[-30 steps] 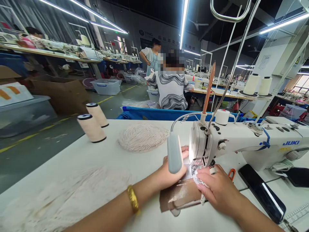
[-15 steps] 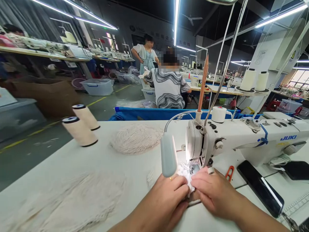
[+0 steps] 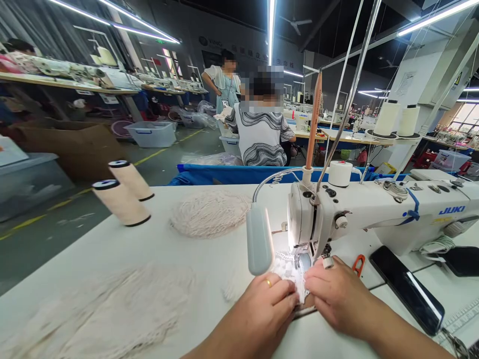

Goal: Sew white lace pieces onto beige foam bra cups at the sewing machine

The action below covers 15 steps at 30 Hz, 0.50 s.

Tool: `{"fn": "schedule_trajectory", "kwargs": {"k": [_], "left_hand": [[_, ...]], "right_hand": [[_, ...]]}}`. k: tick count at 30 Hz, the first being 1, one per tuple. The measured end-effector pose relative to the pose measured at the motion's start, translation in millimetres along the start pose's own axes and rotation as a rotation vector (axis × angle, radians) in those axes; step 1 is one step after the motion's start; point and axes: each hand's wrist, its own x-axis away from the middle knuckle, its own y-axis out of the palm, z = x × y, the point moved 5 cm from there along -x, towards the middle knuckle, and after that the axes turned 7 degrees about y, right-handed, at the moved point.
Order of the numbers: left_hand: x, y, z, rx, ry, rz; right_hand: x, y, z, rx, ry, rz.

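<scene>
A strip of white lace (image 3: 290, 268) lies under the needle area of the white sewing machine (image 3: 377, 204), lit by the grey lamp (image 3: 259, 240). My left hand (image 3: 267, 304), with a ring on one finger, presses its bent fingers on the lace from the left. From the right, my right hand (image 3: 333, 294) pinches the lace edge with fingers closed, close to the presser foot. The fingertips of both hands are partly hidden. A pile of cream lace (image 3: 127, 314) lies at the front left, and a rounded bundle of cream lace (image 3: 211, 213) farther back.
Two cream thread cones (image 3: 121, 203) stand at the table's left edge. Right of my hands are orange thread snips (image 3: 358, 266), a black phone (image 3: 407, 291) and a clear ruler (image 3: 462, 319). A seated person (image 3: 261, 129) and a standing person (image 3: 225, 82) are beyond the table.
My hands have spread slightly apart, the right one shifting a little to the right, so more of the white lace shows between them. The view has shifted slightly.
</scene>
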Motion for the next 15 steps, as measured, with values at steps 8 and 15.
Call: {"fn": "schedule_trajectory", "kwargs": {"k": [8,15], "left_hand": [[3.0,-0.4,-0.1,0.025,0.029,0.028],[5.2,-1.0,0.2,0.068,0.050,0.014]], "right_hand": [[3.2,-3.9,-1.2,-0.074,0.004,0.052],[2.8,-1.8,-3.6,-0.101,0.008,0.007]]}}
